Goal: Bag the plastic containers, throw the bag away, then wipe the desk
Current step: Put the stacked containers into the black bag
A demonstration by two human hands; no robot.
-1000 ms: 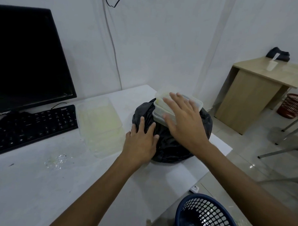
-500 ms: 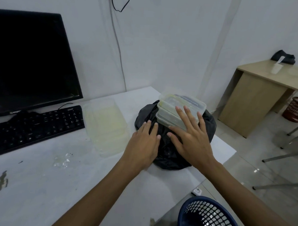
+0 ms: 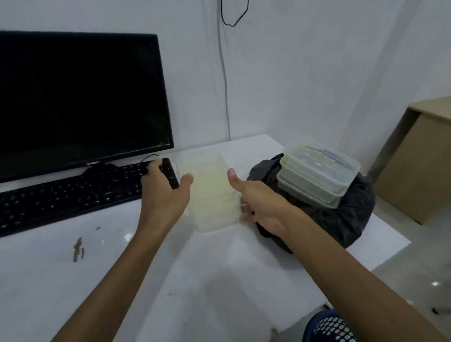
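A black bag [image 3: 346,217] lies bunched on the right part of the white desk [image 3: 214,273]. Three clear lidded plastic containers [image 3: 317,175] are stacked on top of it. To its left a pale, translucent open container [image 3: 210,191] sits on the desk. My left hand [image 3: 164,191] is at that container's left side with fingers spread and thumb by the rim. My right hand [image 3: 259,203] is at its right side, thumb up and fingers by the lower right edge. Both hands are blurred, and a firm grip does not show.
A dark monitor [image 3: 67,99] and black keyboard [image 3: 63,197] fill the desk's left. A brown stain [image 3: 78,249] marks the desk near me. A blue mesh basket [image 3: 333,336] stands on the floor at lower right. A wooden desk [image 3: 426,159] stands far right.
Both hands have left the black bag and the stacked containers and moved left to either side of the translucent container. The view has turned left.
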